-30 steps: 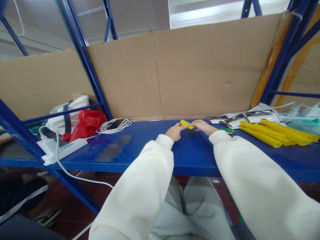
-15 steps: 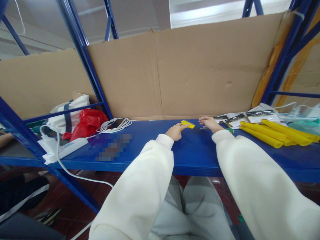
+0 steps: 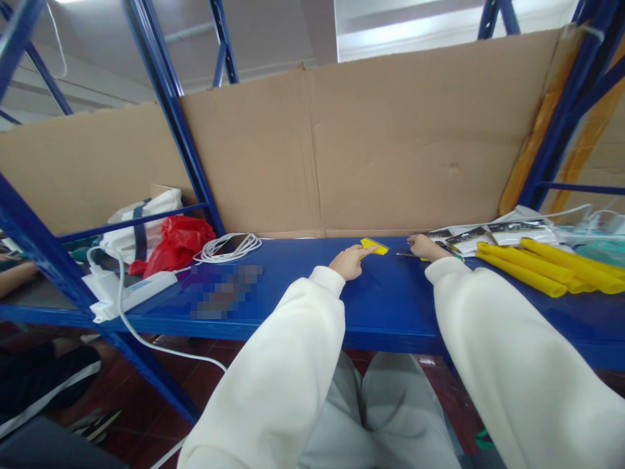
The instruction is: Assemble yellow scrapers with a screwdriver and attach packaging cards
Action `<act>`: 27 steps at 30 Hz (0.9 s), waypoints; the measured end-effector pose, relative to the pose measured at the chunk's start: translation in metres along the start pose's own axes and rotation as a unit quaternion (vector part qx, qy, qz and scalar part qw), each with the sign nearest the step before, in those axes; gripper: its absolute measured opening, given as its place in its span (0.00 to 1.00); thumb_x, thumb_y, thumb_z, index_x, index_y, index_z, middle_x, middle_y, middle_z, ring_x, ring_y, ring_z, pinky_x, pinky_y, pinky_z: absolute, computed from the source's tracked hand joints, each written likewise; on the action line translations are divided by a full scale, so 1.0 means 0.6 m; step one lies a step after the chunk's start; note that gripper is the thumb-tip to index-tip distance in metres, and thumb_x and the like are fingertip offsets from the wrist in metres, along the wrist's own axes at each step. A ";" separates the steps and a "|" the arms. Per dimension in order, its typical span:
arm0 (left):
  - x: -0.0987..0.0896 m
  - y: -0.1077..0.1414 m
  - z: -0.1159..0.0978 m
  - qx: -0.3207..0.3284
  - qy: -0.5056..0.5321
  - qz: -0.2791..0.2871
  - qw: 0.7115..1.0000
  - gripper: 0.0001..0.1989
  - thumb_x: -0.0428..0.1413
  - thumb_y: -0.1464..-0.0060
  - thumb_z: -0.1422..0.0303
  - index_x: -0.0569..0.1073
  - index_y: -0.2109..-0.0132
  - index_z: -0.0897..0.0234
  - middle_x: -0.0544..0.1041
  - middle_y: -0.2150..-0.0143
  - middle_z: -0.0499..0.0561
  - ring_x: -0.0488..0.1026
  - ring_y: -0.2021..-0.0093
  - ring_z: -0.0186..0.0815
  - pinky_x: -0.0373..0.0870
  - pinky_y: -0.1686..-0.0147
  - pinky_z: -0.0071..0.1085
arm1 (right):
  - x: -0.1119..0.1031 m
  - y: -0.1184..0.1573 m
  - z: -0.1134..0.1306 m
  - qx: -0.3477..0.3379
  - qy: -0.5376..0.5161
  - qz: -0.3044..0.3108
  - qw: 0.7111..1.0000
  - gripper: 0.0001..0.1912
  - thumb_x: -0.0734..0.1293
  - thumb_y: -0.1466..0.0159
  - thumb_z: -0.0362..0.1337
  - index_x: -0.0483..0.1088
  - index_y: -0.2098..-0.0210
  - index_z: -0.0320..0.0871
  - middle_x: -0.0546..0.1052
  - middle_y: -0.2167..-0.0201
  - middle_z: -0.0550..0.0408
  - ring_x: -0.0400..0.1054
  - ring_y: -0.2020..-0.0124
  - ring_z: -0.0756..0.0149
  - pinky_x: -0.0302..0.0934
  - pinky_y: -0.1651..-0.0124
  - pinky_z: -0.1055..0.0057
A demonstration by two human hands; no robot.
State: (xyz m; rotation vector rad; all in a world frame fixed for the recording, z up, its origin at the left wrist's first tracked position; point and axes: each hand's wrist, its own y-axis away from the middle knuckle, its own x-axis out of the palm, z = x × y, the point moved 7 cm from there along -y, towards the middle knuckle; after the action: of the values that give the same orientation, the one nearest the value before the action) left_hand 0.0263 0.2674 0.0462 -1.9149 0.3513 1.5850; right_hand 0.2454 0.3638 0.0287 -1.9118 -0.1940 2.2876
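Observation:
My left hand (image 3: 347, 262) is closed, with the fingers pinching a small yellow scraper (image 3: 375, 247) with a flat, wide head, just above the blue tabletop (image 3: 385, 286). To its right, my right hand (image 3: 426, 248) is low over the table with its fingers drawn together; whatever may be between them is too small to make out. Beneath that hand lies a thin tool like a screwdriver, its metal shaft (image 3: 404, 255) pointing left and its yellow and green handle partly hidden by the hand.
Several yellow tubes (image 3: 532, 272) lie at right, with flat black-and-white packets (image 3: 469, 240) behind them. At left are a coiled white cable (image 3: 225, 248), a red plastic bag (image 3: 183, 240) and a white power strip (image 3: 139, 293). A cardboard panel (image 3: 410, 143) backs the table.
My right hand has moved down and its fingers, spread earlier, have drawn together over the tool's handle. My left hand still holds the scraper, tilted a little differently. The view has shifted slightly.

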 end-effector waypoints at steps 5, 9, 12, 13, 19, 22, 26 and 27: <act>0.003 -0.004 -0.003 0.012 0.014 -0.010 1.000 0.34 0.48 0.44 0.82 0.64 0.33 0.53 0.71 0.38 0.53 0.70 0.40 0.39 0.67 0.40 0.36 | 0.009 -0.021 -0.005 0.001 0.027 0.020 0.999 0.19 0.62 0.43 0.23 0.80 0.56 0.36 0.80 0.54 0.37 0.75 0.49 0.52 0.65 0.49 0.67; 0.005 -0.006 -0.005 0.017 0.012 -0.009 1.000 0.35 0.49 0.45 0.82 0.65 0.33 0.53 0.72 0.39 0.52 0.71 0.40 0.40 0.68 0.40 0.37 | 0.018 -0.035 -0.004 -0.002 0.047 0.035 0.998 0.18 0.63 0.43 0.25 0.80 0.57 0.34 0.80 0.55 0.34 0.75 0.50 0.52 0.66 0.51 0.67; 0.004 -0.005 -0.010 0.015 0.002 -0.002 1.000 0.36 0.49 0.45 0.82 0.63 0.32 0.51 0.71 0.38 0.51 0.71 0.41 0.40 0.68 0.40 0.38 | 0.021 -0.041 -0.002 -0.008 0.058 0.044 0.997 0.17 0.63 0.43 0.25 0.80 0.59 0.35 0.80 0.57 0.35 0.75 0.50 0.52 0.66 0.50 0.67; 0.004 -0.005 -0.012 0.015 -0.001 0.001 1.000 0.36 0.49 0.44 0.81 0.63 0.32 0.50 0.71 0.38 0.51 0.71 0.41 0.40 0.68 0.41 0.38 | 0.020 -0.041 -0.002 -0.011 0.061 0.046 0.997 0.16 0.63 0.43 0.25 0.80 0.60 0.36 0.81 0.58 0.35 0.75 0.50 0.52 0.65 0.49 0.66; 0.004 -0.002 -0.021 0.018 -0.007 0.009 1.000 0.34 0.48 0.43 0.81 0.63 0.32 0.52 0.70 0.37 0.53 0.72 0.41 0.40 0.67 0.40 0.35 | 0.012 -0.027 0.004 -0.035 0.065 0.039 0.996 0.16 0.63 0.43 0.24 0.81 0.62 0.36 0.81 0.57 0.35 0.75 0.50 0.53 0.64 0.48 0.67; 0.005 -0.003 -0.021 0.021 -0.007 0.007 1.000 0.34 0.47 0.43 0.81 0.63 0.32 0.51 0.71 0.38 0.53 0.72 0.42 0.39 0.68 0.41 0.36 | 0.003 -0.013 0.012 -0.031 0.066 0.012 0.997 0.16 0.62 0.39 0.27 0.81 0.59 0.34 0.81 0.58 0.34 0.75 0.52 0.53 0.65 0.51 0.67; 0.004 -0.003 -0.020 0.022 -0.007 0.003 1.000 0.34 0.48 0.43 0.81 0.64 0.32 0.51 0.71 0.38 0.52 0.71 0.41 0.39 0.68 0.41 0.35 | -0.006 0.006 0.041 -0.062 0.069 -0.003 0.996 0.13 0.63 0.38 0.29 0.80 0.60 0.36 0.82 0.60 0.37 0.76 0.54 0.55 0.65 0.53 0.69; 0.004 -0.003 -0.021 0.022 -0.007 0.003 1.000 0.34 0.48 0.43 0.81 0.64 0.33 0.51 0.71 0.38 0.52 0.71 0.41 0.39 0.68 0.41 0.35 | -0.007 0.010 0.050 -0.072 0.069 -0.001 0.995 0.13 0.64 0.38 0.28 0.80 0.60 0.37 0.82 0.61 0.38 0.76 0.55 0.55 0.65 0.53 0.69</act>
State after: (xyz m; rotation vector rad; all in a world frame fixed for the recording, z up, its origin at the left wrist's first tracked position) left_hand 0.0376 0.2615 0.0455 -1.8706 0.3826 1.5801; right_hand 0.2164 0.3571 0.0367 -2.1289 -0.3538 2.1826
